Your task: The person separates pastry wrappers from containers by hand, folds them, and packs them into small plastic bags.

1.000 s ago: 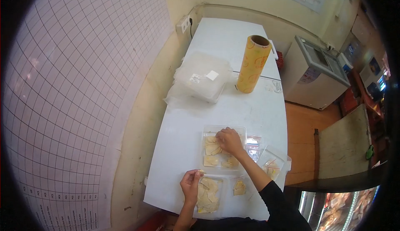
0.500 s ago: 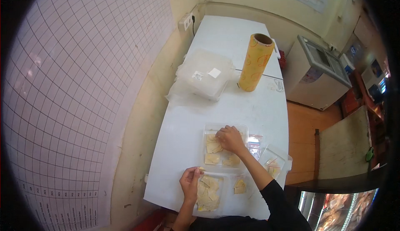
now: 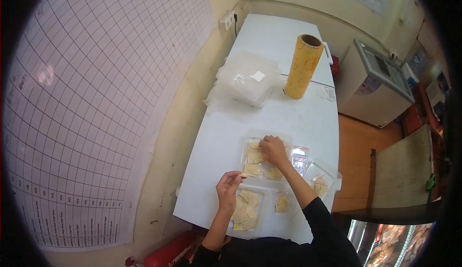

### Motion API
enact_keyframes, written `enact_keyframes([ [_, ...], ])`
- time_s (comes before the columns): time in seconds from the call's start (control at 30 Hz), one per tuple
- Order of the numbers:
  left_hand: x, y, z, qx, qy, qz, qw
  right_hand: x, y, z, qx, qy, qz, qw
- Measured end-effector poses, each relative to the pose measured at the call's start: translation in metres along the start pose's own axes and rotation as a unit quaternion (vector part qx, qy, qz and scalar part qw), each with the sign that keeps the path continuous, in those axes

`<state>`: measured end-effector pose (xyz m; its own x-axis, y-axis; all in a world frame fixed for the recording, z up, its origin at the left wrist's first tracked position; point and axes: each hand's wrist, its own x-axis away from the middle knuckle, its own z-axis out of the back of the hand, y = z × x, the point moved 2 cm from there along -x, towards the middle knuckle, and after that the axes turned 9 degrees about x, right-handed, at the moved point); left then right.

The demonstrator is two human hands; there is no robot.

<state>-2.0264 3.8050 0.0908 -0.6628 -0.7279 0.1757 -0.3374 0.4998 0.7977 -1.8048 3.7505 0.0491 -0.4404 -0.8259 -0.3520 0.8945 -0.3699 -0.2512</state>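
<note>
A yellow film roll (image 3: 303, 69) stands right of plastic containers (image 3: 250, 82). Left hand (image 3: 227, 190) pinches a pale piece (image 3: 244, 175); right hand (image 3: 273, 150) bends over the far tray (image 3: 245, 156), fingers curled, grip hidden.

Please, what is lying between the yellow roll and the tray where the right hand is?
Nothing lies between the yellow roll and the tray under the right hand: the head view shows only bare white surface.

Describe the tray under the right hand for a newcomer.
On the white worktop, before the yellow roll, two clear trays of pale pieces lie one behind the other. Take the farther tray, under the right hand. Gaps show between its pieces; the nearer tray is fuller.
</note>
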Motion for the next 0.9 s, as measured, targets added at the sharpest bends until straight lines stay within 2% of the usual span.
enact_keyframes([
  [0.13, 0.001, 0.001, 0.0, 0.002, -0.006, -0.01, 1.0, 0.004, -0.009, 0.019, 0.013, -0.021, -0.016, 1.0],
  [0.2, 0.002, 0.002, -0.001, 0.006, -0.008, -0.004, 1.0, 0.01, -0.023, 0.041, -0.078, 0.053, -0.053, 0.994],
  [0.23, 0.002, 0.003, -0.003, 0.006, -0.009, -0.003, 1.0, 0.012, -0.033, 0.057, -0.077, 0.053, -0.053, 0.994],
  [0.27, 0.002, 0.004, -0.005, -0.005, -0.008, -0.001, 1.0, 0.014, -0.045, 0.073, -0.223, 0.002, -0.072, 0.972],
  [0.3, 0.002, 0.004, -0.007, -0.016, -0.008, 0.002, 1.0, 0.017, -0.054, 0.083, -0.364, -0.048, -0.09, 0.926],
  [0.33, 0.001, 0.005, -0.01, -0.016, -0.009, 0.005, 1.0, 0.02, -0.059, 0.089, -0.363, -0.048, -0.093, 0.926],
  [0.4, -0.004, 0.007, -0.019, -0.034, -0.007, -0.011, 0.999, 0.023, -0.067, 0.097, -0.416, -0.123, -0.049, 0.9],
  [0.43, -0.008, 0.008, -0.025, -0.033, -0.014, -0.022, 0.999, 0.021, -0.07, 0.102, -0.402, -0.121, -0.039, 0.907],
  [0.53, -0.018, 0.014, -0.04, -0.087, -0.039, -0.05, 0.994, 0.019, -0.061, 0.098, -0.417, -0.134, -0.092, 0.894],
  [0.57, -0.023, 0.012, -0.04, -0.081, -0.048, -0.055, 0.994, 0.019, -0.059, 0.096, -0.488, -0.132, -0.113, 0.855],
  [0.6, -0.026, 0.013, -0.041, -0.081, -0.049, -0.055, 0.994, 0.019, -0.056, 0.095, -0.488, -0.131, -0.113, 0.855],
  [0.67, -0.03, 0.014, -0.043, -0.079, -0.09, -0.043, 0.992, 0.02, -0.052, 0.093, -0.59, -0.159, -0.156, 0.776],
  [0.77, -0.035, 0.012, -0.043, -0.079, -0.116, -0.048, 0.989, 0.022, -0.045, 0.095, -0.58, -0.174, -0.2, 0.77],
  [0.9, -0.038, 0.005, -0.037, -0.078, -0.093, -0.039, 0.992, 0.027, -0.035, 0.091, -0.566, -0.147, -0.223, 0.78],
])
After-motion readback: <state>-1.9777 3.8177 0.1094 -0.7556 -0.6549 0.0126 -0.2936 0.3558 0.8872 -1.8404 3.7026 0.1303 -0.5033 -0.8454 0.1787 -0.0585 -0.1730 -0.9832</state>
